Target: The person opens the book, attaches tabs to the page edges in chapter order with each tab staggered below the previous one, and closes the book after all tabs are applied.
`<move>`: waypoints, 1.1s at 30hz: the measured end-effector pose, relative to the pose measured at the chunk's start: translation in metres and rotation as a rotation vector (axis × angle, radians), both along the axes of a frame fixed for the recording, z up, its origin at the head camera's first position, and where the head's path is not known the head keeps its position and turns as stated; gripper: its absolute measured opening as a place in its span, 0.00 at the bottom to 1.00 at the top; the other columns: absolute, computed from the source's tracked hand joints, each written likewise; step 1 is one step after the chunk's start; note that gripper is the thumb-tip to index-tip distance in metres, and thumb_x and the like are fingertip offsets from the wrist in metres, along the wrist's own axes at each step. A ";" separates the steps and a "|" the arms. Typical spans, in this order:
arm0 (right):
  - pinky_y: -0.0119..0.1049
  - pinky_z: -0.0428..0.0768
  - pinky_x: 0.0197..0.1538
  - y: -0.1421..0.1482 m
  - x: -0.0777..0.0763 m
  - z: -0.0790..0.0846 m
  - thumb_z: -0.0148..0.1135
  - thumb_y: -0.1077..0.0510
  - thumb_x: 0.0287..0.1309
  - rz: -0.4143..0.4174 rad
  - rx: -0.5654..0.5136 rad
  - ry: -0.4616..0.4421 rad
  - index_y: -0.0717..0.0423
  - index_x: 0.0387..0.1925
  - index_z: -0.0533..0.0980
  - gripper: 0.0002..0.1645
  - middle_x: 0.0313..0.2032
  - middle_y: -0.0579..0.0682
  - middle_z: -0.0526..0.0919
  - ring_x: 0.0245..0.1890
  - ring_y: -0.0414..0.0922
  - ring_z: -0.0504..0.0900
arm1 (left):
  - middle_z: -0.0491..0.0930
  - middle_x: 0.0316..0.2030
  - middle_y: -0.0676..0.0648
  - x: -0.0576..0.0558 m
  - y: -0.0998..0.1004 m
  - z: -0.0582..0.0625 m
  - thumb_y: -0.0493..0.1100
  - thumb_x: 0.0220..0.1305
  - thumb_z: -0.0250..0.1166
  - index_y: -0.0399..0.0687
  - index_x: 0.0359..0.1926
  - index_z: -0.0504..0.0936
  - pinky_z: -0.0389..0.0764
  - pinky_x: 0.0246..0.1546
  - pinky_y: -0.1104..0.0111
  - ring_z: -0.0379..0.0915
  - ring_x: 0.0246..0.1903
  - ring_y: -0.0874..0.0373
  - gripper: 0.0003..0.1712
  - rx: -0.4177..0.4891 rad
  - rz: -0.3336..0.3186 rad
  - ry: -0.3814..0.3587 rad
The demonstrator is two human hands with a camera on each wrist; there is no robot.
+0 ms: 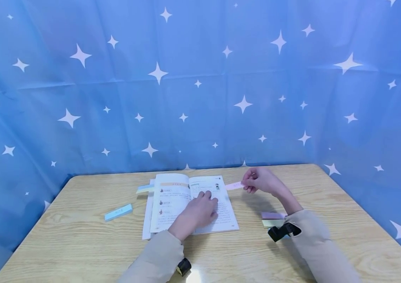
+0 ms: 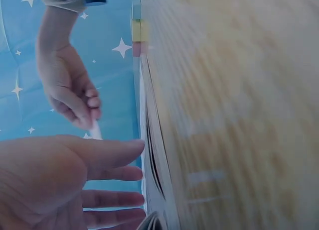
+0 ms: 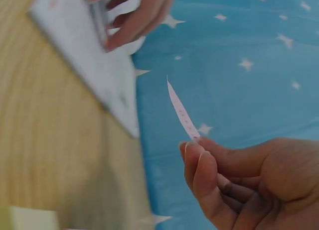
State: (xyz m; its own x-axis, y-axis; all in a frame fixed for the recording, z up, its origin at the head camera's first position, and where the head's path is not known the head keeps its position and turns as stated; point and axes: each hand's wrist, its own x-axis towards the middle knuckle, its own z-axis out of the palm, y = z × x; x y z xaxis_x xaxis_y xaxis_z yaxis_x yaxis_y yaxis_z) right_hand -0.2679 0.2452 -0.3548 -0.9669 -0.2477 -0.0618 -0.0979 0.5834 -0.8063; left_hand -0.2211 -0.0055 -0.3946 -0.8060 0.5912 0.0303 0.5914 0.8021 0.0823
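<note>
An open book (image 1: pixel 218 216) with printed pages lies on the table. My left hand (image 1: pixel 200 208) rests on its pages near the fold, and in the left wrist view that hand (image 2: pixel 55 185) has its fingers extended against the book. Off the book's upper right edge, my right hand (image 1: pixel 262 181) pinches a pink paper strip (image 1: pixel 233 186) between thumb and fingertips. Small writing shows on the strip (image 3: pixel 182 113) in the right wrist view, where it points up and away from the hand (image 3: pixel 239 182). A blue and a pale yellow tab (image 1: pixel 145 189) stick out at the book's left side.
A blue strip with writing (image 1: pixel 118 212) lies on the wooden table (image 1: pixel 80 243) left of the book. Purple (image 1: pixel 273 215) and yellow (image 1: pixel 271 223) sticky-note pads lie beneath my right forearm, partly covered. A blue star-patterned cloth (image 1: pixel 200 98) hangs behind the table.
</note>
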 end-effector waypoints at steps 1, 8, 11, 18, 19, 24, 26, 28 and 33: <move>0.49 0.86 0.40 -0.001 -0.001 -0.004 0.61 0.67 0.68 -0.003 0.009 -0.014 0.69 0.37 0.77 0.05 0.30 0.60 0.84 0.29 0.51 0.85 | 0.74 0.56 0.43 0.000 0.000 0.000 0.48 0.73 0.61 0.46 0.60 0.79 0.79 0.51 0.60 0.70 0.54 0.50 0.20 -0.001 -0.012 -0.008; 0.40 0.85 0.34 -0.006 -0.006 -0.021 0.63 0.68 0.66 -0.018 0.076 -0.065 0.68 0.35 0.77 0.04 0.27 0.56 0.84 0.26 0.45 0.84 | 0.71 0.62 0.44 0.000 0.000 0.001 0.48 0.75 0.59 0.50 0.65 0.76 0.76 0.57 0.60 0.67 0.60 0.50 0.21 -0.020 -0.035 -0.045; 0.38 0.85 0.34 -0.008 -0.006 -0.022 0.62 0.68 0.66 -0.006 0.088 -0.081 0.68 0.35 0.77 0.04 0.26 0.56 0.84 0.25 0.44 0.83 | 0.69 0.64 0.45 0.000 0.001 0.002 0.49 0.76 0.57 0.52 0.68 0.74 0.75 0.59 0.59 0.65 0.61 0.50 0.23 -0.033 -0.034 -0.063; 0.39 0.85 0.33 -0.008 -0.005 -0.024 0.61 0.69 0.66 -0.010 0.092 -0.108 0.69 0.35 0.78 0.04 0.26 0.56 0.84 0.24 0.44 0.84 | 0.66 0.65 0.45 0.002 0.001 0.004 0.51 0.77 0.55 0.57 0.72 0.69 0.73 0.59 0.57 0.63 0.60 0.51 0.26 -0.048 -0.041 -0.099; 0.39 0.85 0.34 -0.007 -0.005 -0.024 0.61 0.69 0.67 -0.005 0.093 -0.110 0.69 0.35 0.78 0.04 0.26 0.56 0.84 0.24 0.44 0.84 | 0.66 0.65 0.45 0.002 0.001 0.004 0.51 0.77 0.55 0.58 0.73 0.69 0.72 0.59 0.57 0.63 0.60 0.51 0.27 -0.049 -0.039 -0.106; 0.39 0.86 0.34 -0.006 -0.005 -0.026 0.60 0.71 0.66 0.023 0.069 -0.137 0.71 0.35 0.78 0.04 0.26 0.57 0.85 0.24 0.44 0.84 | 0.62 0.69 0.44 0.003 0.002 0.004 0.55 0.76 0.56 0.63 0.76 0.65 0.67 0.65 0.53 0.59 0.65 0.49 0.30 -0.044 -0.028 -0.162; 0.38 0.86 0.34 -0.006 -0.005 -0.026 0.59 0.71 0.66 0.031 0.064 -0.148 0.72 0.35 0.78 0.04 0.27 0.58 0.85 0.24 0.43 0.84 | 0.60 0.70 0.44 0.004 0.002 0.004 0.57 0.76 0.55 0.65 0.76 0.64 0.65 0.67 0.52 0.57 0.67 0.48 0.31 -0.049 -0.029 -0.175; 0.37 0.86 0.34 -0.007 -0.004 -0.026 0.59 0.71 0.66 0.032 0.069 -0.156 0.72 0.35 0.78 0.04 0.27 0.58 0.85 0.24 0.43 0.84 | 0.59 0.72 0.44 0.004 0.002 0.003 0.58 0.76 0.54 0.67 0.77 0.63 0.64 0.68 0.51 0.55 0.69 0.47 0.31 -0.059 -0.030 -0.179; 0.38 0.85 0.34 -0.007 -0.002 -0.023 0.62 0.69 0.65 0.039 0.123 -0.146 0.70 0.35 0.79 0.04 0.28 0.58 0.85 0.26 0.45 0.84 | 0.58 0.72 0.44 0.005 0.003 0.003 0.59 0.76 0.53 0.69 0.76 0.64 0.64 0.67 0.52 0.55 0.68 0.46 0.30 -0.071 -0.027 -0.171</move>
State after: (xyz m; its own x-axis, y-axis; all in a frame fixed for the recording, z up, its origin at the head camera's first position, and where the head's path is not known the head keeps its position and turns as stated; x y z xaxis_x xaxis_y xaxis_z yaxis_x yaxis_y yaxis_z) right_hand -0.2703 0.2385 -0.3780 -0.9351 -0.2672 -0.2327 -0.0099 0.6762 -0.7367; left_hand -0.2160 -0.0021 -0.3914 -0.7794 0.6086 -0.1486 0.5953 0.7934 0.1269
